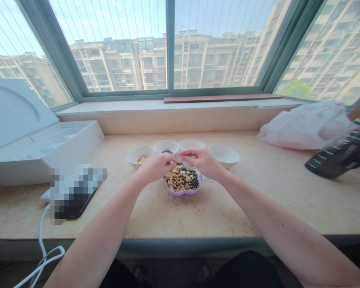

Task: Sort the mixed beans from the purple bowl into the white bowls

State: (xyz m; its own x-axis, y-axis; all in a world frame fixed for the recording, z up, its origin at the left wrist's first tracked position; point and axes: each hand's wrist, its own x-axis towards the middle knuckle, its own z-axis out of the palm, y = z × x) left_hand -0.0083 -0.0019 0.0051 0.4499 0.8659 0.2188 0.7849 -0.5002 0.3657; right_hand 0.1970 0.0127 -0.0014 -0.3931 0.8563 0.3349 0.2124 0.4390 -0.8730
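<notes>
A purple-rimmed bowl [184, 193] holds mixed beans and seeds [183, 178], tan and black with pale flat pieces. Over its far left edge is my left hand [156, 166], fingers curled and closed. My right hand [203, 161] hovers above the far right edge, thumb and fingers pinched. Whatever the fingertips hold is too small to make out. Behind stand white bowls in an arc. The leftmost bowl [135, 152] has a few red and pale pieces; the second bowl [167, 143] has dark beans. My right hand partly covers the third bowl [192, 143]. At the right is another bowl [228, 152].
On the left are an open white box [81, 140] and a pixelated phone-like object [78, 192] with a white cable [42, 232]. A plastic bag [303, 126] and a dark bottle [333, 160] lie right. The windowsill [132, 106] bounds the counter behind.
</notes>
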